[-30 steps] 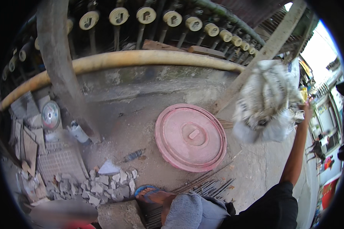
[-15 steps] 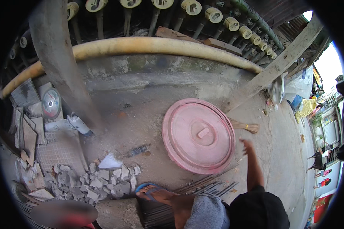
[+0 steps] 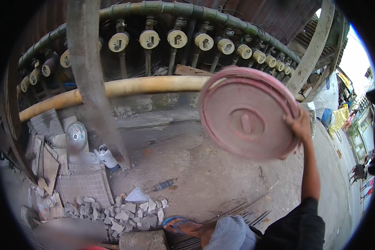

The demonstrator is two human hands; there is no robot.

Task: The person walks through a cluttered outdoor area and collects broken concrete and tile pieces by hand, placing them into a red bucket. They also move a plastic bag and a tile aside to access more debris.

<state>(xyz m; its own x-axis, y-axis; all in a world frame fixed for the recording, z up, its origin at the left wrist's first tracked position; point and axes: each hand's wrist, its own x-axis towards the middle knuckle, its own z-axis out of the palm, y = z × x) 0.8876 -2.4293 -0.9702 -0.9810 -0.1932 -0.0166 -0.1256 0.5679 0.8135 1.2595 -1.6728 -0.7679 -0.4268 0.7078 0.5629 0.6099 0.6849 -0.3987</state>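
And up it's coming! The pink lid [image 3: 246,111], flat on the ground [image 3: 187,154] half a second ago, is now hanging in the air, hiding part of the yellow pipe [image 3: 150,85]. My right hand [image 3: 298,123] is gripping its right rim. The round top is facing me, its handle bar [image 3: 246,123] running nearly up-down. My left hand's out of view; I can't tell its state.

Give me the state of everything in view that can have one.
Right hand: closed on the lid's rim
Pink lid: held up, tilted, handle side facing the camera
Rubble: broken, heaped
Dark cylindrical object: lying on its side
Yellow pipe: lying along the low wall
Left hand: out of view
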